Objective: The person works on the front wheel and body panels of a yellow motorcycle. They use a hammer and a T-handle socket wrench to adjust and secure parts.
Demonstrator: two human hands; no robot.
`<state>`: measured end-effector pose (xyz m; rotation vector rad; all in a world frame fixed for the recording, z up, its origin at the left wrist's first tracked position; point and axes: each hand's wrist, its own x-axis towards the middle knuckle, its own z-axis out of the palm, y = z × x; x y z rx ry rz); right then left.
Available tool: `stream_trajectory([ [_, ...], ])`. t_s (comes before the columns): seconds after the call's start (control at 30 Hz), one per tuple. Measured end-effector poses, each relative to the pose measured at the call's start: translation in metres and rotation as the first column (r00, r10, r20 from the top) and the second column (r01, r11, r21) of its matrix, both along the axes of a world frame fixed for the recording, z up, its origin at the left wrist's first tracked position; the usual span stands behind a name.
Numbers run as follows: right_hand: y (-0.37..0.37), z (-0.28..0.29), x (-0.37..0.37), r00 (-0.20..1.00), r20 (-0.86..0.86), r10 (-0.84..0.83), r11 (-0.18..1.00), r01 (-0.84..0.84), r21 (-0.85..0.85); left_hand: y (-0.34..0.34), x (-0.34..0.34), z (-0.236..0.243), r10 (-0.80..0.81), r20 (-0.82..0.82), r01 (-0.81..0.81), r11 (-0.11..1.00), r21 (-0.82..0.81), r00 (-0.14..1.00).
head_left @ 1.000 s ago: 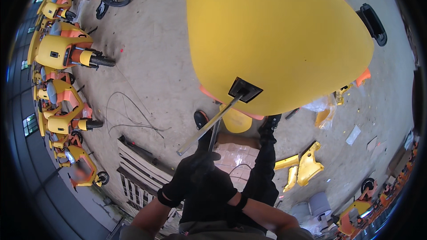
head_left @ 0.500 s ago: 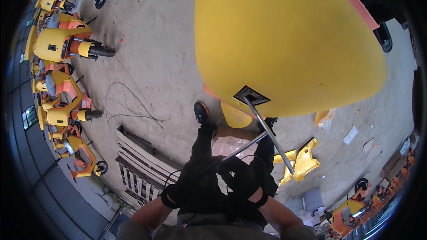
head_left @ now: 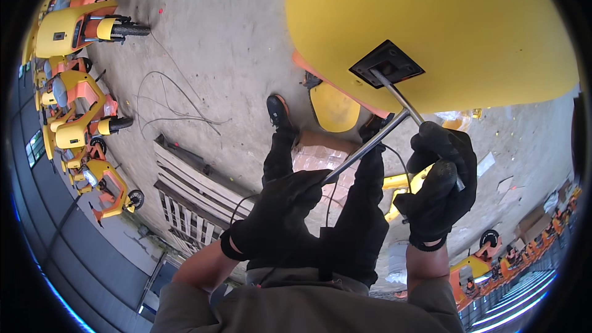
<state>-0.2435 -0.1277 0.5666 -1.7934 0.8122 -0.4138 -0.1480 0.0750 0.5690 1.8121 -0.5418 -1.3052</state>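
A metal T-handle wrench [head_left: 375, 139] slants across in front of me. Its stem runs down-left into my left hand [head_left: 280, 213], which is black-gloved and closed round it. The upper end of the crossbar lies over a black rectangular recess [head_left: 398, 61] in a large yellow scooter panel [head_left: 431, 18]; whether it enters the recess I cannot tell. My right hand [head_left: 441, 179], also gloved, curls its fingers about the crossbar's lower end, and the bar's tip shows beside them. Thin black cables hang near both hands.
Yellow and orange scooters [head_left: 80, 31] stand in rows at left, others [head_left: 472, 268] at lower right. A slatted wooden pallet [head_left: 191, 176] lies left of my legs. A loose wire [head_left: 179, 114], a yellow body part [head_left: 394, 194] and a flat cardboard piece [head_left: 320, 151] are on the floor.
My right hand has moved right and up from beside the left onto the crossbar. The panel and recess appear higher and further right, with the wrench shifted right too.
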Motion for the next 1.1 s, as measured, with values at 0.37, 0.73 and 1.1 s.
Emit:
stream_trajectory([
  [0.37, -0.003, 0.003, 0.026, 0.970, -0.158, 0.183, 0.940, -0.220, -0.261, 0.030, -0.032, -0.042, 0.231, -0.223, -0.249, 0.967, -0.053, 0.947],
  [0.73, -0.008, 0.000, 0.056, 0.992, -0.130, -0.004, 0.994, -0.010, -0.106, 0.030, -0.038, -0.027, 0.231, -0.746, -0.313, 0.949, 0.033, 0.624],
  [1.1, -0.016, -0.009, 0.054, 0.980, -0.173, 0.099, 0.965, -0.137, -0.224, 0.032, -0.050, -0.052, 0.227, -0.919, -0.431, 0.899, 0.072, 0.321],
])
